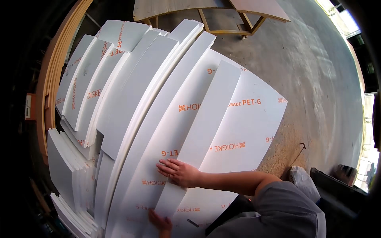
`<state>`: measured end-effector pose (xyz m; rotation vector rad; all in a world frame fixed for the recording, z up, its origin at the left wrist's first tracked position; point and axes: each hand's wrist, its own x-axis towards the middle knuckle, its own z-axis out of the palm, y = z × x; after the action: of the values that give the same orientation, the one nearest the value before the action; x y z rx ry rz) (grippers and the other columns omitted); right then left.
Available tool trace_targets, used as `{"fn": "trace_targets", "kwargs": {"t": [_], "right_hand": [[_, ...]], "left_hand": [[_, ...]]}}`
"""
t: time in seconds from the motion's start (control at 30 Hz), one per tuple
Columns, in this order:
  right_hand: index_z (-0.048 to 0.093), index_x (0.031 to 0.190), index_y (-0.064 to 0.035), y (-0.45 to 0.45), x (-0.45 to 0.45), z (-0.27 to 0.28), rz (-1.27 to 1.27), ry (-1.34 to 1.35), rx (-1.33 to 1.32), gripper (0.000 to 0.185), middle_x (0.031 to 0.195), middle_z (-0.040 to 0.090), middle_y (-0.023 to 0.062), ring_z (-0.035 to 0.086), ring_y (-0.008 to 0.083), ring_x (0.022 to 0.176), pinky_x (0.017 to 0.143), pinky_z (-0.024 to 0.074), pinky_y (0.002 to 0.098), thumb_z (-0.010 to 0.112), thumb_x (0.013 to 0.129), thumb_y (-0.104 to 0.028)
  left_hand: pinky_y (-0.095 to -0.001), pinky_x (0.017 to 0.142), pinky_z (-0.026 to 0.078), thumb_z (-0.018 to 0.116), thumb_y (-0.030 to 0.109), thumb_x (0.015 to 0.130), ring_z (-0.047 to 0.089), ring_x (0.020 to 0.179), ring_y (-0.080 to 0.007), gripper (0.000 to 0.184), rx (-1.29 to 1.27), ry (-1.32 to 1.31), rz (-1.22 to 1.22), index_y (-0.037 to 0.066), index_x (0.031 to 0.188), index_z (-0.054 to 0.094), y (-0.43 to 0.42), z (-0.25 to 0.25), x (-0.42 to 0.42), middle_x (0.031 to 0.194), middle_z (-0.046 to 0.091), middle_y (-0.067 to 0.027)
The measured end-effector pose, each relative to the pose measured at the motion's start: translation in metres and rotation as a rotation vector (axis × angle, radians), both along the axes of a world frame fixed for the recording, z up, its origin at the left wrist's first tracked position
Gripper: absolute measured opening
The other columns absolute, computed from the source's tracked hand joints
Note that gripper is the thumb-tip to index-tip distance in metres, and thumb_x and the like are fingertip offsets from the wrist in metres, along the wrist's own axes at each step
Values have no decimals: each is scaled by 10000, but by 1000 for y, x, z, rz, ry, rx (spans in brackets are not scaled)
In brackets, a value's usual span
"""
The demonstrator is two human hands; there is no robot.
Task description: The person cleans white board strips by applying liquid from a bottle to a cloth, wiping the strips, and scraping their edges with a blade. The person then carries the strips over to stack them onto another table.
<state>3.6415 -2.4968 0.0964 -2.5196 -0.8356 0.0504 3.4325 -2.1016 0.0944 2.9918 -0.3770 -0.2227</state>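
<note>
One open right hand (pixel 179 173) lies across the narrow strip (pixel 214 107); the left hand (pixel 161 224), grip unclear, is near its lower end. Layered boards (pixel 139 91) crowd its left, a printed sheet (pixel 242 123) beneath.

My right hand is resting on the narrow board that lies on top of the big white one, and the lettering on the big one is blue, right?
Not quite: the head view shows that the lettering is orange, not blue. Your right hand is indeed resting on the narrow board on top of the big white one.
</note>
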Motion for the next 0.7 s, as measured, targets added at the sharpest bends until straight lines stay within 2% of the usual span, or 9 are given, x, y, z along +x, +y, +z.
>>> {"fn": "trace_targets", "kwargs": {"t": [0.07,0.13,0.2,0.4,0.47,0.53,0.6,0.67,0.7], "right_hand": [[390,1555,19,-48,44,6,-163,2,-66,670,1655,345,155,260,307,1564,1291,193,439,479,1043,-403],[402,1529,64,-153,111,17,-521,16,-163,653,1639,350,194,264,344,1555,1286,196,451,521,1009,-312],[376,1534,67,-234,153,-2,-788,-145,-194,633,1652,319,201,242,353,1561,1290,173,457,496,999,-248],[318,1540,108,-252,148,-33,-1279,-251,-175,621,1630,309,287,231,423,1548,1279,181,485,434,1025,-219],[325,1551,84,-208,102,-25,-1158,-193,-140,625,1637,306,278,231,433,1548,1275,185,496,462,1001,-181],[336,1568,33,-121,37,-2,-860,-92,-82,654,1655,294,250,238,429,1551,1272,193,510,505,959,-137],[466,1511,-17,-44,-30,8,-368,2,72,605,1599,440,174,399,336,1498,1243,297,484,538,915,-88],[694,1233,-69,1,-77,6,48,105,321,378,1480,585,106,490,273,1432,1199,372,453,624,862,-78],[743,1056,-95,12,-94,24,47,253,360,240,1297,696,60,582,244,1310,1129,428,442,654,836,-64]], "left_hand": [[-624,1142,285,283,671,1004,398,1364,-530,962,-27,95,55,-102,1577,259,1,10,0,1574,348,-328],[-626,1143,272,298,648,1005,377,1375,-533,944,-19,93,53,-104,1574,257,7,4,-7,1573,337,-337],[-628,1144,260,312,625,1006,356,1386,-536,926,-8,88,48,-106,1572,255,11,-3,-9,1572,326,-345],[-620,1155,271,270,701,991,391,1382,-524,990,19,136,115,-99,1575,261,4,9,-8,1589,326,-337],[-621,1147,283,271,701,1000,391,1393,-511,985,-1,157,118,-99,1573,265,-6,15,-1,1595,322,-326],[-628,1154,279,297,716,995,388,1400,-505,995,-39,139,124,-96,1570,276,-5,11,-4,1596,325,-316],[-635,1160,275,322,730,990,385,1408,-499,1005,-83,102,100,-93,1566,287,-3,15,0,1596,327,-306],[-646,1182,256,345,790,957,372,1428,-489,1061,-34,64,-45,-89,1552,313,3,23,1,1595,334,-291],[-653,1196,242,597,718,901,321,1465,-482,1054,5,71,-75,-60,1554,314,19,23,-14,1604,317,-278]]}}
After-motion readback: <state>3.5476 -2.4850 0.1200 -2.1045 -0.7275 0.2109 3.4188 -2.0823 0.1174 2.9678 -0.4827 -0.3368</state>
